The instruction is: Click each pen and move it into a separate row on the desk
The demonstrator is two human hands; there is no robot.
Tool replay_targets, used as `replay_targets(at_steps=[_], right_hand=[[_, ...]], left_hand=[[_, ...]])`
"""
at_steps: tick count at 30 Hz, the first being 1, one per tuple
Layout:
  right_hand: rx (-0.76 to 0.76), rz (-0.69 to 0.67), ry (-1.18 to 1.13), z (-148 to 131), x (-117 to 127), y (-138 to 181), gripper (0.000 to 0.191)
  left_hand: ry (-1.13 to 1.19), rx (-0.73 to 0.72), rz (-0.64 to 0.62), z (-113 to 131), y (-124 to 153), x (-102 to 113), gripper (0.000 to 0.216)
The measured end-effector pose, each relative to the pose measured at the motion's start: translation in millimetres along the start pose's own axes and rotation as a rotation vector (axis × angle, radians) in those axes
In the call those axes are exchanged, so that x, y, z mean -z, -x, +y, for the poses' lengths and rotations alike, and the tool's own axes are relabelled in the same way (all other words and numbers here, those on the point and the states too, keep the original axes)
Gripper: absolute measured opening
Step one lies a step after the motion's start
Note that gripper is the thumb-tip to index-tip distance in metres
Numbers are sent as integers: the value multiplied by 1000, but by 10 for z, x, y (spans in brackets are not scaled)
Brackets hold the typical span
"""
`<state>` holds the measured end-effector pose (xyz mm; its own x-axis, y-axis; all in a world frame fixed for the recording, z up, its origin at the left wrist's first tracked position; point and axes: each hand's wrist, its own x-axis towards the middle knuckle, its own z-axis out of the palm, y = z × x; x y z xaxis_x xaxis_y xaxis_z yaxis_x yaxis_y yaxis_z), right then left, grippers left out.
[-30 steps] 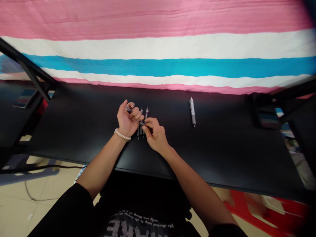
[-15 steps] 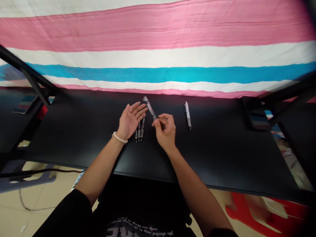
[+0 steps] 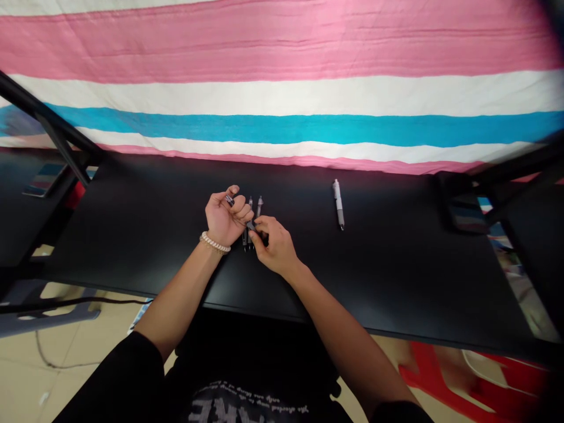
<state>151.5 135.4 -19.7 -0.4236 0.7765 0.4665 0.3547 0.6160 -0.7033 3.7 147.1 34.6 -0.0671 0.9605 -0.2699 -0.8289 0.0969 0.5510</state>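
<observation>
My left hand (image 3: pixel 225 218), with a beaded bracelet at the wrist, is closed in a fist round a dark pen (image 3: pixel 230 200) whose top end sticks out by the thumb. My right hand (image 3: pixel 273 242) pinches the lower end of that same pen just right of the left fist. Under and between the two hands, a few more dark pens (image 3: pixel 254 212) lie side by side on the black table (image 3: pixel 396 264). A white and grey pen (image 3: pixel 338 204) lies alone to the right, apart from both hands.
A pink, white and blue striped cloth (image 3: pixel 282 88) hangs behind the table. Black frame bars (image 3: pixel 53 126) stand at the left, another black table part (image 3: pixel 520 194) at the right. A red plastic thing (image 3: pixel 462 382) sits on the floor, lower right.
Half a second ago my left hand was open and my right held the pen up alone; now the left has closed round the pen and the right grips its lower end.
</observation>
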Motion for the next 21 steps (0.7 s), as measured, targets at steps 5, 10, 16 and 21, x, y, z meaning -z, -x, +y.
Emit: replay_targets(at_steps=[5, 10, 16, 21], right_hand=[[-187, 193, 28, 47, 70, -57, 13], [-321, 395, 272, 205, 292, -139, 11], [-486, 422, 565, 391, 548, -135, 26], [-385, 404, 491, 320, 541, -119, 21]], left_hand=[[-194, -82, -31, -93, -61, -10, 50], [-415, -224, -74, -178, -112, 50, 34], [-634, -493, 37, -177, -121, 151, 7], [-646, -565, 144, -223, -171, 192, 5]])
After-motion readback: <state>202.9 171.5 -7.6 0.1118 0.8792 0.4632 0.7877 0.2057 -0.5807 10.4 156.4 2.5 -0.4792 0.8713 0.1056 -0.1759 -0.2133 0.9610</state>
